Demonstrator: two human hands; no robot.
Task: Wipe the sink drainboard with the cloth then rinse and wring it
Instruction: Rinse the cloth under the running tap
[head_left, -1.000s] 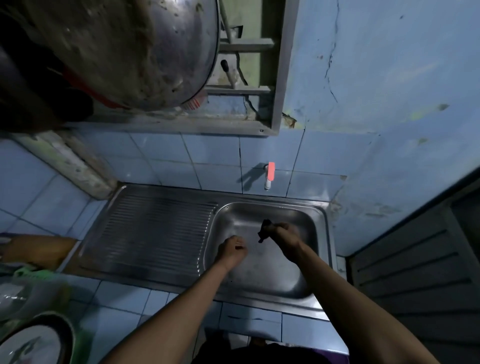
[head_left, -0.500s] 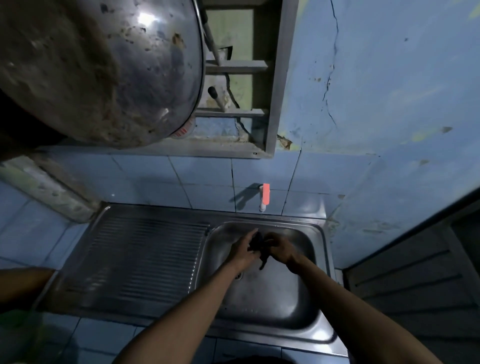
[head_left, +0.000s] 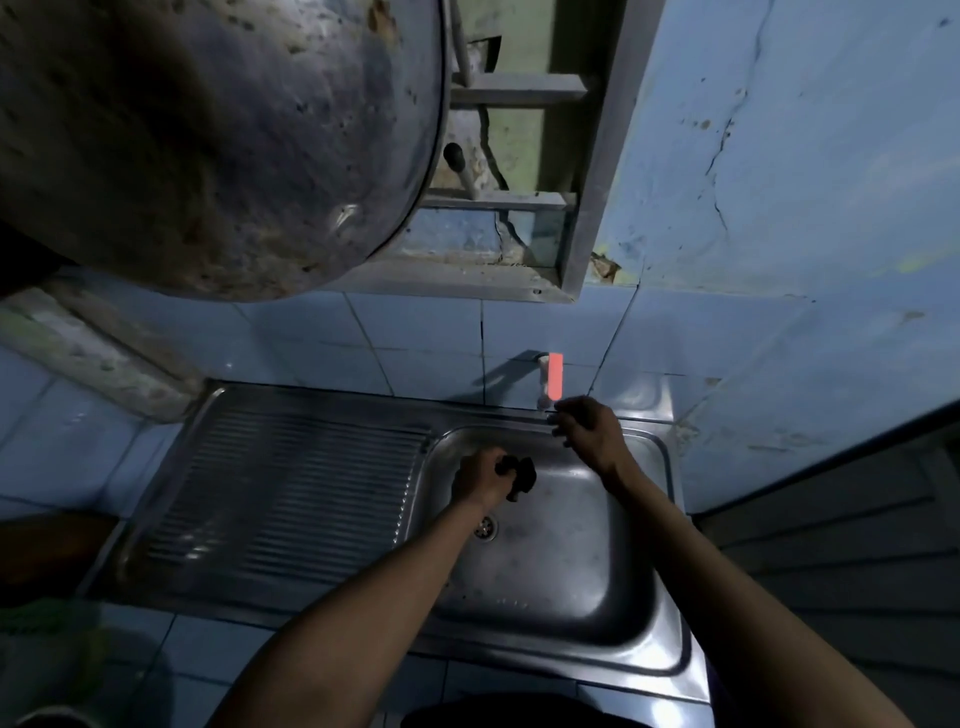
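Two hands over the steel sink (head_left: 644, 613) basin. Left hand (head_left: 480, 475) fisted tight round the dark cloth (head_left: 522, 475), bunched up above the drain (head_left: 485, 527), near the basin's left wall. Right hand (head_left: 587, 428) up at the back rim, fingers curled loosely, nothing in it, just below the tap (head_left: 550, 379) with its red handle. Ribbed drainboard (head_left: 280, 488) off to the left, bare and a bit shiny. Big battered pan (head_left: 208, 135) hanging overhead, top left.
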